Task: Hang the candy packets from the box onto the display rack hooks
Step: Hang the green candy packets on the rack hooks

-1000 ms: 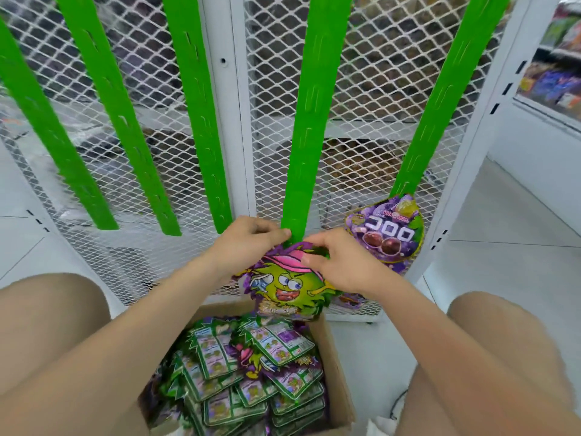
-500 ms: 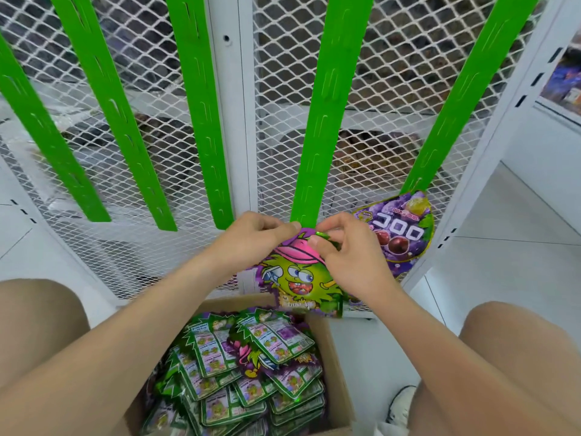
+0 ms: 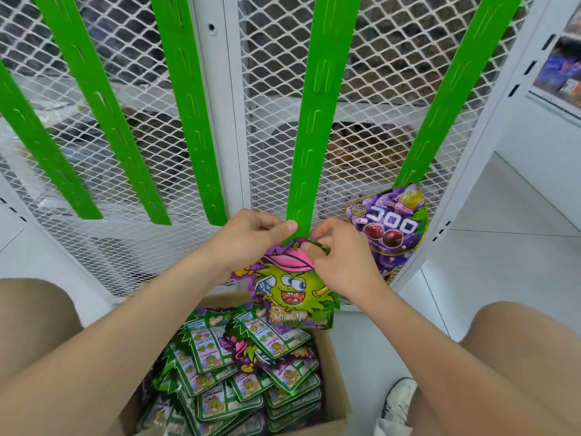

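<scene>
Pinching the lower end of the green plastic hanging strip point(image 3: 309, 152), the left hand point(image 3: 248, 240) steadied it; the right hand point(image 3: 342, 262) pinched the top of the green-and-purple cartoon candy packet point(image 3: 292, 291), hanging lengthwise just beneath the strip's tip, above the open cardboard box point(image 3: 334, 382).

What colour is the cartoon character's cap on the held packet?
Pink. The cap on the held packet shows clearly in the head view.

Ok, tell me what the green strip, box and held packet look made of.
The green strip looks like thin plastic, smooth and matte, with tabs cut into it. The box is dull brown cardboard with a raw rim. The packet is probably printed plastic film, judging by its glossy sheen.
</scene>
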Action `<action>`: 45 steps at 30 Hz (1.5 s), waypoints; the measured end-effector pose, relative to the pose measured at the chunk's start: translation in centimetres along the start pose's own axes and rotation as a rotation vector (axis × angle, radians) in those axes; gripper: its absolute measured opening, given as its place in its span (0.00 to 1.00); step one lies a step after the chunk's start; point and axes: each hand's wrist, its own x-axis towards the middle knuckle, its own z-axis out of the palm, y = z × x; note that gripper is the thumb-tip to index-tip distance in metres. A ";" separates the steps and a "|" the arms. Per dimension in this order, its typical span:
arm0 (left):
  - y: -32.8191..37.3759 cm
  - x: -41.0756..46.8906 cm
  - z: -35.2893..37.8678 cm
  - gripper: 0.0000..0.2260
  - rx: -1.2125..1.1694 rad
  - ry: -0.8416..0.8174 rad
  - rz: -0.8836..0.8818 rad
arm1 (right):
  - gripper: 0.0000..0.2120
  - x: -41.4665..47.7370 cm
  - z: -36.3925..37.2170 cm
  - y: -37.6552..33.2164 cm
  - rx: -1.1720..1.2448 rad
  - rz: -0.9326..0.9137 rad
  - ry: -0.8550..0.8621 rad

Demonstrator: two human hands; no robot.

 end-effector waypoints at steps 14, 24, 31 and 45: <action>-7.9 -3.2 3.6 0.46 0.748 0.400 0.145 | 0.15 -3.1 -0.6 -1.1 -0.772 -0.147 -0.069; -13.5 -6.4 6.0 0.45 0.990 0.429 0.175 | 0.07 -5.4 6.5 2.7 -0.677 0.040 -0.583; -19.3 -6.1 7.1 0.16 1.093 -0.433 -0.002 | 0.36 -7.4 10.3 10.5 -0.722 0.245 -0.557; -21.3 -8.0 12.3 0.22 1.294 -0.651 0.260 | 0.07 -10.5 8.1 12.3 -0.886 0.228 -0.946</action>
